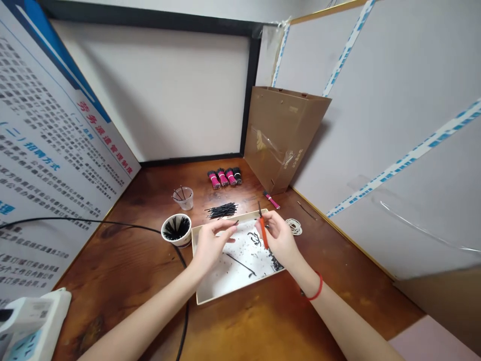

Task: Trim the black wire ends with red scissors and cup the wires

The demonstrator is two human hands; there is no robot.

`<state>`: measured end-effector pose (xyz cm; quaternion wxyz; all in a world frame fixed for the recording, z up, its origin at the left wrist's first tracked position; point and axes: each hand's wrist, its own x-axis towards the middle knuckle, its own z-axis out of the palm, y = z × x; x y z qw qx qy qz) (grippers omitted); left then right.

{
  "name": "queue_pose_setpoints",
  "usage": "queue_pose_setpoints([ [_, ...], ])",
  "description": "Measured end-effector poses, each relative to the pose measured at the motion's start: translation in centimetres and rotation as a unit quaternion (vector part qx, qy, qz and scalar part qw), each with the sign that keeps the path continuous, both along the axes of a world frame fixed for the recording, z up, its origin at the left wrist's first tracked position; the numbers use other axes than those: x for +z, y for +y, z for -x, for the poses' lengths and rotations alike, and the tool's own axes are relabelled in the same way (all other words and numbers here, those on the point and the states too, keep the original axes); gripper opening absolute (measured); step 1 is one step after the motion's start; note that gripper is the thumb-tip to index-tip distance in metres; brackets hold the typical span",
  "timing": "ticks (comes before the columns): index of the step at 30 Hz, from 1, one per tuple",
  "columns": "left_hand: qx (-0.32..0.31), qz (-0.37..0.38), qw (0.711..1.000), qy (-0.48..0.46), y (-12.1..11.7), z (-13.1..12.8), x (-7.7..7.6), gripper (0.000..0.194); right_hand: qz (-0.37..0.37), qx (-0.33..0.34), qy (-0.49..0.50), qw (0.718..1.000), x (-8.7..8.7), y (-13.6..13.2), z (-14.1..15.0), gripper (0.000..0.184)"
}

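Note:
My left hand (pixel 210 243) hovers over a shallow white tray (pixel 210 293) and pinches a thin black wire (pixel 232 223) between thumb and fingertips. My right hand (pixel 278 236) is closed around an orange-handled tool (pixel 264 233) with a dark tip pointing up, held over the tray's right half. A red band circles my right wrist. Black wire scraps (pixel 257 239) and one longer black wire (pixel 240 263) lie in the tray.
Behind the tray lie a loose pile of black wires (pixel 221 210), bundles bound in pink (pixel 224 177), a paper cup of black pieces (pixel 176 228), a small clear cup (pixel 183 197) and rubber bands (pixel 293 226). A brown cardboard box (pixel 281 138) leans at the back right. A black cable (pixel 112 223) crosses the wooden desk.

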<state>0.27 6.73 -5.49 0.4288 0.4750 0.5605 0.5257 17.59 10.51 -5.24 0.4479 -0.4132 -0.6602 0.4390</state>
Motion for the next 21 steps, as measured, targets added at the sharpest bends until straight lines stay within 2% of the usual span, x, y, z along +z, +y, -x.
queue_pose_setpoints([
  [6,0.007,-0.025,0.996,0.083,0.3,0.5,-0.1,0.016,-0.025,0.014,-0.072,0.997,0.8,-0.4,-0.7,0.017],
  [14,0.006,-0.011,0.994,0.110,-0.2,0.2,-0.1,0.012,-0.060,0.010,-0.166,0.984,0.8,-1.2,-1.1,0.013],
  [21,0.011,-0.036,0.986,0.162,-0.1,0.1,0.1,0.009,-0.052,0.082,-0.197,0.976,0.2,-0.4,-1.4,0.008],
])
